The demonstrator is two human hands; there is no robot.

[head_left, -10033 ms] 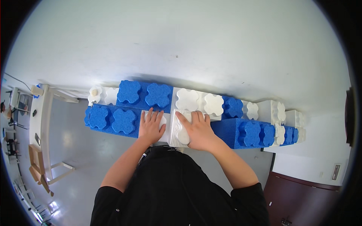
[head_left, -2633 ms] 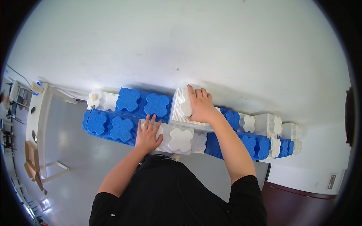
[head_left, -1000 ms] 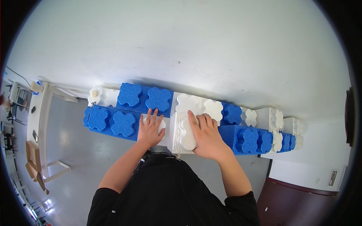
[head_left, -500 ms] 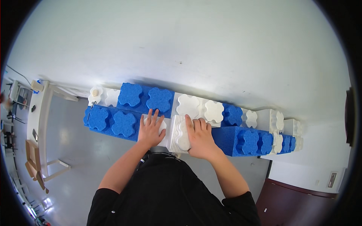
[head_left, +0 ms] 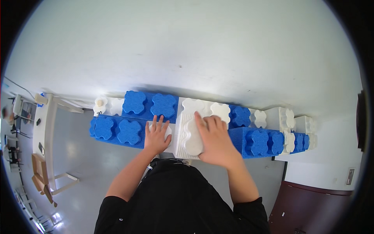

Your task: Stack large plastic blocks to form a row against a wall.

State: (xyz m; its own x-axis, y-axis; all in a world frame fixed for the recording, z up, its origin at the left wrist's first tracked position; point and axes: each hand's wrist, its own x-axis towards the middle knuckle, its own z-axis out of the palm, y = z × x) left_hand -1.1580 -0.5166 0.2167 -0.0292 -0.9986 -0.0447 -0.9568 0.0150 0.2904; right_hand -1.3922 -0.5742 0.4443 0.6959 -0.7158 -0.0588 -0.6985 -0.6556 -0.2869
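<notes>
My left hand [head_left: 157, 136] lies flat with fingers spread on a white studded block [head_left: 168, 129] in the near row. To its right, my right hand [head_left: 218, 146] grips a white block [head_left: 193, 136] by its right side, the index finger stretched along its top stud. This block stands higher than the white one under my left hand. Its underside is hidden. Just behind are a blue block [head_left: 163, 104] with two clover-shaped studs and a white block [head_left: 220, 111]. Blue blocks flank my hands at the left [head_left: 129, 132] and right [head_left: 257, 142].
The block row runs along a pale wall [head_left: 187, 46], with more white blocks [head_left: 287, 119] at the right. A white table [head_left: 48, 117] and an open cardboard box [head_left: 40, 167] are at the left. A dark red door [head_left: 304, 206] is at lower right.
My right hand has shifted up, and the white block in it looks larger, higher and tilted. The left hand stays flat on its block. The view has shifted slightly.
</notes>
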